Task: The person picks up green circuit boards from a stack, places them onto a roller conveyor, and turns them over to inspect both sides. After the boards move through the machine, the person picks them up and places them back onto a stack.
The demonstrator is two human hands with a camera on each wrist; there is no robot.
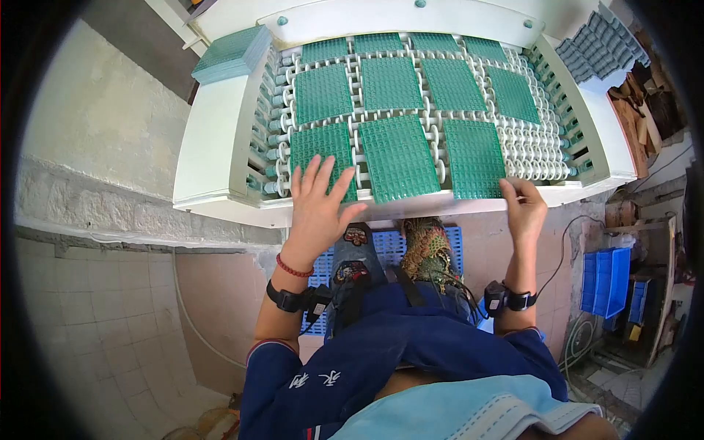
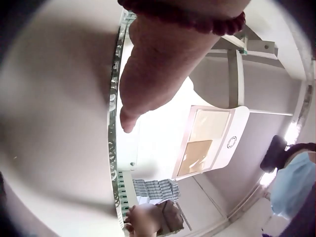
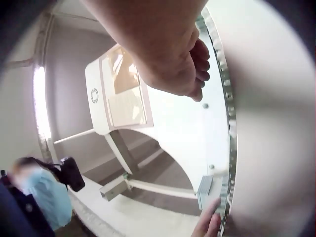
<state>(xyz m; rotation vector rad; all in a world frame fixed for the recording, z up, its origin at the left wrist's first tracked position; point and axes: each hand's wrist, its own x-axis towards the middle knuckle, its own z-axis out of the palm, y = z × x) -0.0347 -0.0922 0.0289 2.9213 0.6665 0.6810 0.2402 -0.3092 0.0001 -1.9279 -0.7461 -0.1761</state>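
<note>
In the head view, the top edges of the back row of green sheets (image 1: 378, 43) are hidden under the white hood (image 1: 477, 13), and the left hand (image 1: 319, 209) covers part of the left front sheet (image 1: 323, 158). Its fingers are straight and slightly parted, the tips lying over that sheet, the thumb stretched out toward the middle front sheet (image 1: 400, 158). The right hand (image 1: 526, 209) has its fingers bent, with thumb and forefinger pinching the near right corner of the right front sheet (image 1: 475, 158); the other fingers are folded behind. All three front sheets lie on the white rollers (image 1: 546, 158), reaching the front rail (image 1: 425, 205), with narrow gaps between them. Bare rollers show right of the right front sheet, up to the side wall (image 1: 579, 139).

In the left wrist view, the forearm and a bead bracelet (image 2: 192, 22) fill the top; a single fingertip shows, so the finger spread cannot be told here. The right hand at the bottom is blurred and cut off.

In the right wrist view, the right hand's fingers are curled, but what they pinch is out of sight behind the pale machine edge (image 3: 228, 98). The left hand is cut off at the bottom, beside a stack of sheets (image 3: 205, 191).
</note>
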